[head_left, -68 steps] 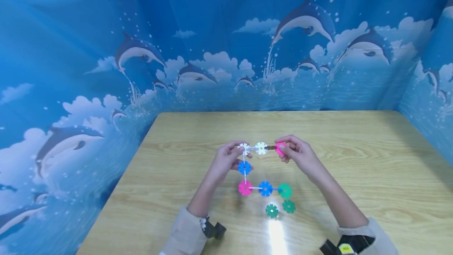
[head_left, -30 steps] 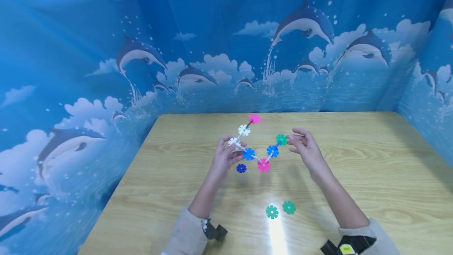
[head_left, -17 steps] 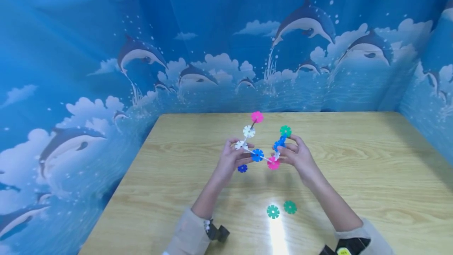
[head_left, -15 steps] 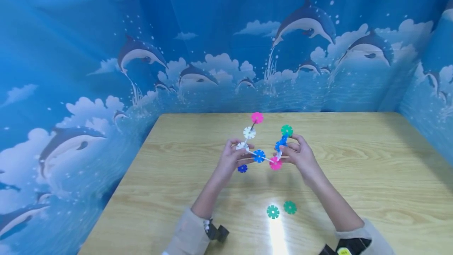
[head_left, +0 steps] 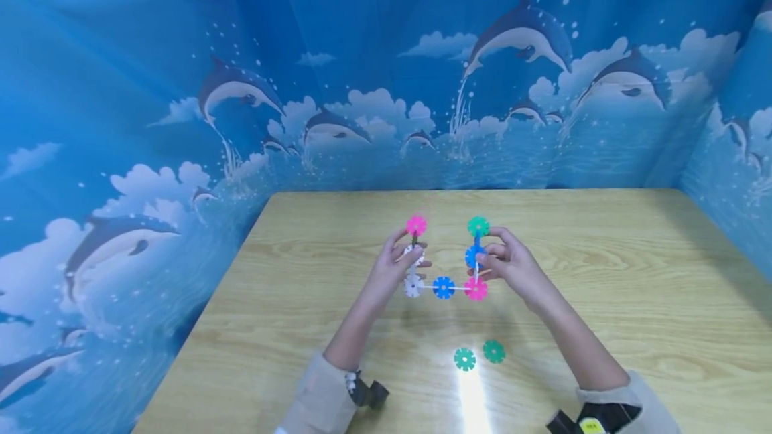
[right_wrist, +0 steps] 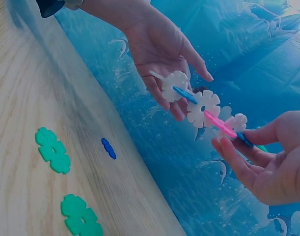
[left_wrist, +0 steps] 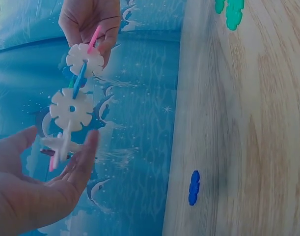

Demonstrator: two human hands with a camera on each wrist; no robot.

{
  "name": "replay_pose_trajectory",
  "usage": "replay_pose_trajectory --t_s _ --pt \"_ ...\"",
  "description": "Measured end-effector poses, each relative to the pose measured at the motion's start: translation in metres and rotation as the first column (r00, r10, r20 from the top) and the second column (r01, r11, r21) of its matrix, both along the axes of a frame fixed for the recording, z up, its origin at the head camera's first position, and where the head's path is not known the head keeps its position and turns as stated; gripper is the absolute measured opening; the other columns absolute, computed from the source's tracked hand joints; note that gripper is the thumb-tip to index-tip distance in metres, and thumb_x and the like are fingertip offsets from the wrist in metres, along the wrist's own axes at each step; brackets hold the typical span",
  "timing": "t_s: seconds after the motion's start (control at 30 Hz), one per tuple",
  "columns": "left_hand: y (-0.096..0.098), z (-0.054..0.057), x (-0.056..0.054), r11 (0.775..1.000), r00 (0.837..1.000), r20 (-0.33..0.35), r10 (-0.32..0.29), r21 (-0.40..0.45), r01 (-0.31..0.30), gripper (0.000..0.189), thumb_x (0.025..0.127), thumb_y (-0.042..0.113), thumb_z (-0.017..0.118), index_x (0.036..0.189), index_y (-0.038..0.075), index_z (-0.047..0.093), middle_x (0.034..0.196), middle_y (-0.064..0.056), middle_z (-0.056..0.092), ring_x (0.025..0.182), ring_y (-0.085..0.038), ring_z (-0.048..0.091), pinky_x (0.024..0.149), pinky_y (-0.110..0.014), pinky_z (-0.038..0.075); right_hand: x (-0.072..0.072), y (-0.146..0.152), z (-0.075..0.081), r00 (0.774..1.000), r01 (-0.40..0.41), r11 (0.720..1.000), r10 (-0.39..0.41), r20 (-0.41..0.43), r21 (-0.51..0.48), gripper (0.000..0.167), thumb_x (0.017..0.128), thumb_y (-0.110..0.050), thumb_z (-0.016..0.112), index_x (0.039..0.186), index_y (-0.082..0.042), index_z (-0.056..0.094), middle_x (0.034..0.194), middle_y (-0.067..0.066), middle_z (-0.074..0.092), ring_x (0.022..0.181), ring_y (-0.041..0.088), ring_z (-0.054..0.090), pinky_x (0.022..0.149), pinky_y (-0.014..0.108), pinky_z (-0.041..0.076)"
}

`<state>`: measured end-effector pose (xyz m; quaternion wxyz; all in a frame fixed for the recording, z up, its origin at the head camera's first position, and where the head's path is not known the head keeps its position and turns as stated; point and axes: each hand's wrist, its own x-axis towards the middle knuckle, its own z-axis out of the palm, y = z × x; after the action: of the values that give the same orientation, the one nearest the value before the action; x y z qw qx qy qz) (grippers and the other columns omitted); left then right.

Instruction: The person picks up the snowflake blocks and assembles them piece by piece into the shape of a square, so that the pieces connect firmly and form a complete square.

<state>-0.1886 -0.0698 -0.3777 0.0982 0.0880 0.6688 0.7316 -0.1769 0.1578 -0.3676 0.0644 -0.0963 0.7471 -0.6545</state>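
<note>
A chain of slotted snowflake discs is held up above the table in a U shape, open at the far side. My left hand (head_left: 392, 265) pinches the upper white disc (head_left: 413, 255) on the left arm of the U, below a pink disc (head_left: 417, 225). My right hand (head_left: 509, 263) pinches the blue disc (head_left: 473, 256) on the right arm, under a green disc (head_left: 478, 226). Along the bottom run a white disc (head_left: 413, 285), a blue disc (head_left: 443, 287) and a pink disc (head_left: 476, 288). Thin discs seen edge-on link them.
Two loose green discs (head_left: 465, 359) lie on the wooden table (head_left: 603, 286) nearer the body. A dark blue disc (right_wrist: 108, 148) also lies on the table in both wrist views. Behind the table hangs a blue dolphin-print sheet (head_left: 374, 52).
The chain has turned from a slant to a squared U. My left hand has shifted from the corner white disc to the one above. Earlier, my right hand left the pink end and took the blue disc.
</note>
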Motion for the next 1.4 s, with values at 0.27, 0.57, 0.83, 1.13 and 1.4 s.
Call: replay_pose_trajectory --t_s 0.27,0.57,0.83,1.13,1.4 --pt "-0.004 -0.006 -0.002 0.999 0.999 -0.022 -0.030 -0.022 0.029 0.050 0.097 0.023 0.048 0.140 0.006 0.029 0.123 -0.015 0.054 0.089 -0.029 0.063 0.072 -0.039 0.054 0.000 0.000 -0.001 0.999 -0.052 0.997 0.052 0.010 0.048 0.052 0.095 -0.010 0.051 0.137 0.004 0.022 0.090 0.015 0.062 0.083 0.029 0.064 0.080 0.040 0.051" --pt "-0.012 -0.001 -0.002 1.000 0.999 -0.045 0.009 0.006 -0.008 0.041 0.099 0.020 0.042 0.137 0.008 0.034 0.128 -0.013 0.050 0.095 -0.030 0.061 0.080 -0.047 0.050 -0.003 0.002 -0.006 0.996 -0.081 0.997 0.080 -0.034 -0.008 0.041 0.097 -0.010 0.047 0.132 0.006 0.034 0.103 0.024 0.059 0.097 0.042 0.056 0.082 0.046 0.050" --pt "-0.021 0.010 -0.004 0.994 0.995 -0.053 0.086 0.074 -0.082 0.037 0.099 0.015 0.042 0.135 0.009 0.037 0.127 -0.016 0.050 0.093 -0.029 0.062 0.077 -0.043 0.052 -0.011 -0.010 -0.028 0.999 -0.011 0.999 0.013 -0.050 0.040 0.028 0.096 -0.003 0.045 0.120 0.010 0.047 0.106 0.025 0.057 0.096 0.035 0.058 0.081 0.043 0.050" --pt "-0.023 0.012 -0.006 0.995 0.997 -0.040 0.062 0.076 -0.059 0.037 0.098 0.014 0.044 0.134 0.010 0.039 0.126 -0.015 0.051 0.095 -0.031 0.061 0.082 -0.049 0.049 -0.007 -0.047 -0.069 1.000 0.005 0.979 -0.001 -0.019 0.202 0.025 0.084 -0.003 0.063 0.107 0.004 0.057 0.094 0.015 0.063 0.079 0.028 0.060 0.064 0.035 0.053" --pt "-0.022 0.010 -0.005 0.998 0.998 -0.048 0.032 0.059 -0.029 0.037 0.098 0.016 0.044 0.134 0.010 0.039 0.126 -0.014 0.052 0.095 -0.029 0.061 0.083 -0.051 0.047 -0.018 -0.081 -0.084 0.999 0.015 0.975 -0.005 -0.042 0.223 0.030 0.080 -0.004 0.068 0.106 0.004 0.056 0.084 0.011 0.061 0.074 0.024 0.058 0.064 0.032 0.053"
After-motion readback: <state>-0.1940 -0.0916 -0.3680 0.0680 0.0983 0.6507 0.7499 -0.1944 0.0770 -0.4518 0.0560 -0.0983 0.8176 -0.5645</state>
